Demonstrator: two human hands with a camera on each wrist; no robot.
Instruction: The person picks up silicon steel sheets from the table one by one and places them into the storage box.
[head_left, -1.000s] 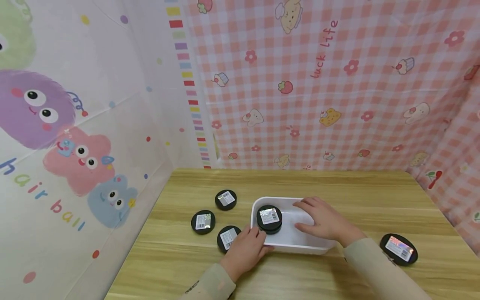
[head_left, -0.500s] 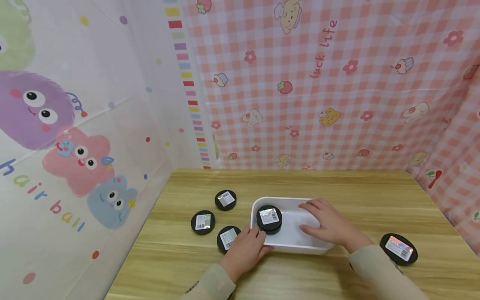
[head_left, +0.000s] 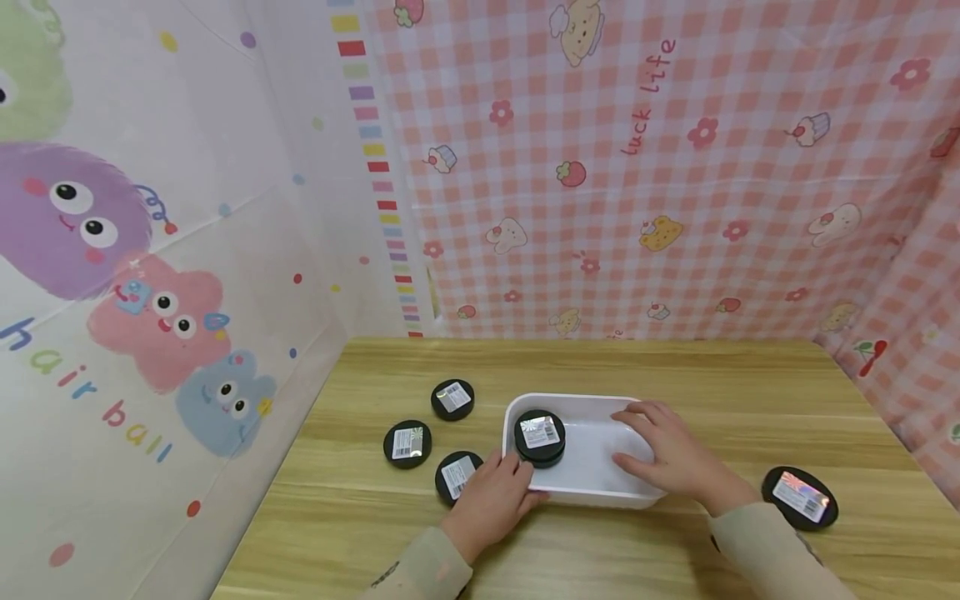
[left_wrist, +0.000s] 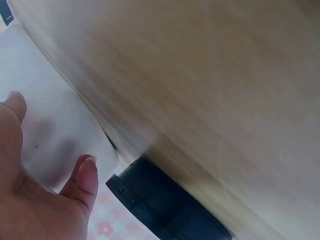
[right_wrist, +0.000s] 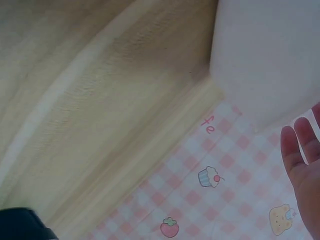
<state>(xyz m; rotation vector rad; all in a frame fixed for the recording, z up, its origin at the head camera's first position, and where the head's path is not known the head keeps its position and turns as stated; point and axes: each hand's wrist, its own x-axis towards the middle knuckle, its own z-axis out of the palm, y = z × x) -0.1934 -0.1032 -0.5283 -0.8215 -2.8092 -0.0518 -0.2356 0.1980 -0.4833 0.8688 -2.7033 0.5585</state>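
A white rectangular plastic box point(head_left: 592, 498) stands on the wooden table. At its left end lie black round flat containers point(head_left: 540, 432), one stacked on another, with a white label on top. My left hand point(head_left: 495, 504) grips the box's front left corner, fingers over the rim. In the left wrist view its thumb and a finger lie against the box wall point(left_wrist: 55, 100). Over the right end of the box is my right hand point(head_left: 678, 458), fingers spread and nothing held. The right wrist view shows its fingertips near the box's edge point(right_wrist: 265, 55).
Left of the box lie three more labelled black round containers, a back one point(head_left: 453, 400), a left one point(head_left: 407, 444) and a front one point(head_left: 456, 473) partly behind my left hand. Another black container point(head_left: 799, 498) lies right, beside my right sleeve. A checked cloth point(head_left: 570, 208) hangs behind the table.
My right hand has drawn a little to the right over the box's right end. The left hand, the box and the black containers stay where they were.
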